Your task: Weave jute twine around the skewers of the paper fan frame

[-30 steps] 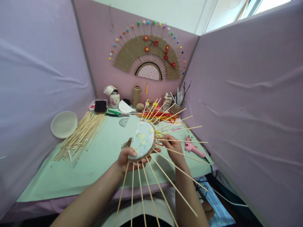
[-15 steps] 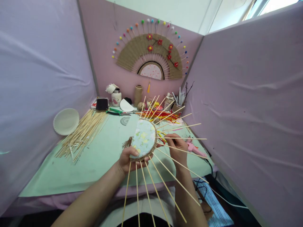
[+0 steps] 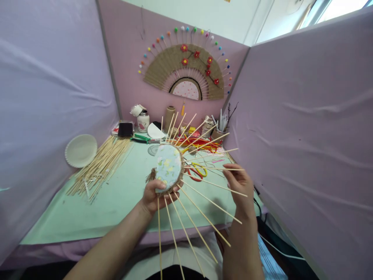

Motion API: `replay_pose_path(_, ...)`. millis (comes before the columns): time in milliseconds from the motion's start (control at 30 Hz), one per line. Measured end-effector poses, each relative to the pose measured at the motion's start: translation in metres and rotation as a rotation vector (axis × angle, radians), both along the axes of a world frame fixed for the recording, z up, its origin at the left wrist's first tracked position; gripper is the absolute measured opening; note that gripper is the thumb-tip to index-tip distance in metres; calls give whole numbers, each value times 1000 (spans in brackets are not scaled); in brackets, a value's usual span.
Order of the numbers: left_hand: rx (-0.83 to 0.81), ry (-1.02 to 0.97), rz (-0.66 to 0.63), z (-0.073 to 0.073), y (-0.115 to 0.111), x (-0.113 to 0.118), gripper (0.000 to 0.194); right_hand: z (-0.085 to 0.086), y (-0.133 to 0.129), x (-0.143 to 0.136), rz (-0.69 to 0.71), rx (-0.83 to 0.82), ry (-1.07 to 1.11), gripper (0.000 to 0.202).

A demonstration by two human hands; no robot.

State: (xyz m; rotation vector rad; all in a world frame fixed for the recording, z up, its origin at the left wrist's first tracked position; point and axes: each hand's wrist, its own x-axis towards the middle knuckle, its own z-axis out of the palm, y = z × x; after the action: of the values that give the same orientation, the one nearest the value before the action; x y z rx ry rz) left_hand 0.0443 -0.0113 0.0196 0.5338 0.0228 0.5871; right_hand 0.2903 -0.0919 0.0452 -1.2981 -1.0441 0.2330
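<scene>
My left hand [image 3: 155, 195] grips the lower edge of a half-round fan base [image 3: 169, 165], covered in pale blue cloth with yellow flowers. Its thumb lies on the cloth, and the other fingers are partly hidden beneath. Thin bamboo sticks [image 3: 211, 202] spread out from the brown curved rim. A brown tassel [image 3: 150, 175] hangs at the straight side. My right hand [image 3: 239, 184] is closed at the outer end of one stick, which crosses its fingertips. Red-and-yellow scissors [image 3: 196, 171] lie on the table behind the sticks.
A pile of bamboo sticks [image 3: 100, 167] and a white plate [image 3: 81, 151] are on the left. Green-handled pliers [image 3: 141, 139], a jar [image 3: 143, 121] and a twine spool [image 3: 169, 118] stand or lie at the back. A finished fan [image 3: 175, 64] hangs on the pink wall.
My right hand has moved right, from near the rim to the stick's outer end. My left hand and the fan base have shifted slightly left. The pink glue gun no longer shows; the scissors do.
</scene>
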Motion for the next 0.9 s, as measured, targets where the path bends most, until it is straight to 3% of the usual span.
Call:
replay_pose_path(200, -6, 1, 1, -2, 2, -2, 68, 28, 1, -4, 70, 238, 131, 16)
replay_pose_path(333, 20, -11, 50, -5, 2, -2, 66, 54, 11, -13, -45, 404, 38, 14)
replay_pose_path(433, 10, 0, 31, -4, 2, -2, 61, 68, 14, -13, -122, 444, -68, 15)
replay_pose_path(533, -6, -2, -19, -3, 1, 0, 58, 75, 17, -5, -88, 429, -95, 16)
replay_pose_path(733, 17, -32, -105, -3, -1, 1, 61, 63, 49, 12, 56, 235, 45, 12)
replay_pose_path(900, -23, -48, -218, -7, -4, 0, 67, 37, 93, -19, 51, 76, 46, 15)
